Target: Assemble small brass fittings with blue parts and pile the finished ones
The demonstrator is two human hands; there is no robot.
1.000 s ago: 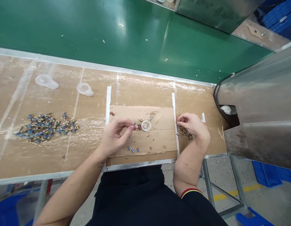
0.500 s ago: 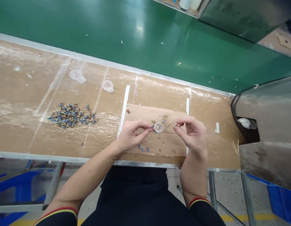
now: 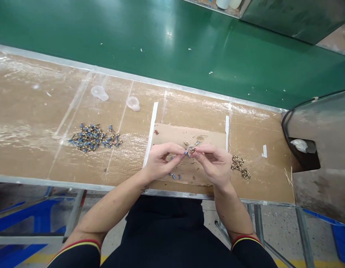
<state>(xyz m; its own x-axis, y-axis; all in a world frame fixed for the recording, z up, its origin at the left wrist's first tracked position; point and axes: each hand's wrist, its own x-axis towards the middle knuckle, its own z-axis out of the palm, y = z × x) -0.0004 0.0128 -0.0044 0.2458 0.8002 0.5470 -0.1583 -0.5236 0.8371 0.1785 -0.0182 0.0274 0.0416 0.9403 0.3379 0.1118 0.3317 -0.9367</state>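
My left hand (image 3: pixel 165 160) pinches a small blue part (image 3: pixel 186 153) between thumb and fingertips. Close against it, my right hand (image 3: pixel 214 162) holds a small brass-coloured piece (image 3: pixel 194 150), also in a pinch; its exact kind is too small to tell. Both hands meet over a small clear cup (image 3: pixel 190 147), which they partly cover. The cup stands on a stained cardboard sheet (image 3: pixel 172 132). A few loose blue parts (image 3: pixel 173 176) lie on the sheet below my left hand, and a brass fitting (image 3: pixel 186 143) lies just behind the cup.
To the left is a heap of blue-and-brass parts (image 3: pixel 91 138). Brass pieces (image 3: pixel 240 167) are piled right of my right hand. Two clear plastic cups (image 3: pixel 99 93) lie farther back. A metal housing (image 3: pixel 323 130) with a black cable borders the right side; a green surface (image 3: pixel 161 44) runs behind.
My right hand has moved left with its brass piece to meet my left hand over the cup. The brass pile at right, hidden before, now shows. The view has shifted slightly.
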